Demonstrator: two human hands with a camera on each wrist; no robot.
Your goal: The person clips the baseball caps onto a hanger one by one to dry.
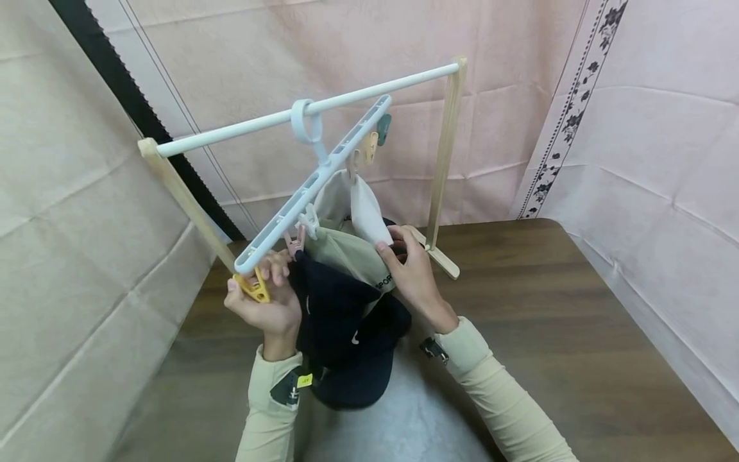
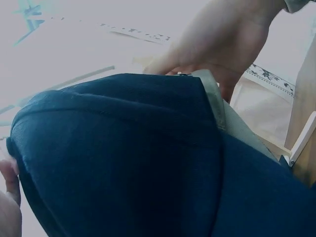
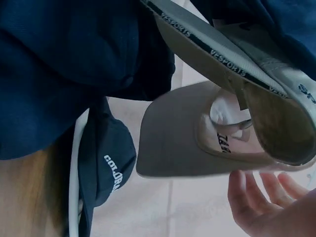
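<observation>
My left hand (image 1: 271, 305) pinches a yellow clothespin (image 1: 254, 287) at the near end of the pale blue hanger (image 1: 314, 186). Right beside it hang dark navy caps (image 1: 346, 321), which fill much of the left wrist view. Behind them, a beige-green cap (image 1: 346, 253) with lettering hangs below the hanger. My right hand (image 1: 412, 269) holds the edge of a whitish cap (image 1: 366, 212) farther along; its fingertips (image 3: 237, 182) touch that cap's rim in the right wrist view. The right thumb is hidden there.
A white rod (image 1: 231, 131) on wooden posts (image 1: 444, 154) carries the hanger. Pink, pale blue, yellow and teal clothespins (image 1: 383, 128) line it. Another dark lettered cap (image 3: 116, 168) shows behind. Below is a brown wooden table (image 1: 548, 333), with cloth walls (image 1: 652, 141) around it.
</observation>
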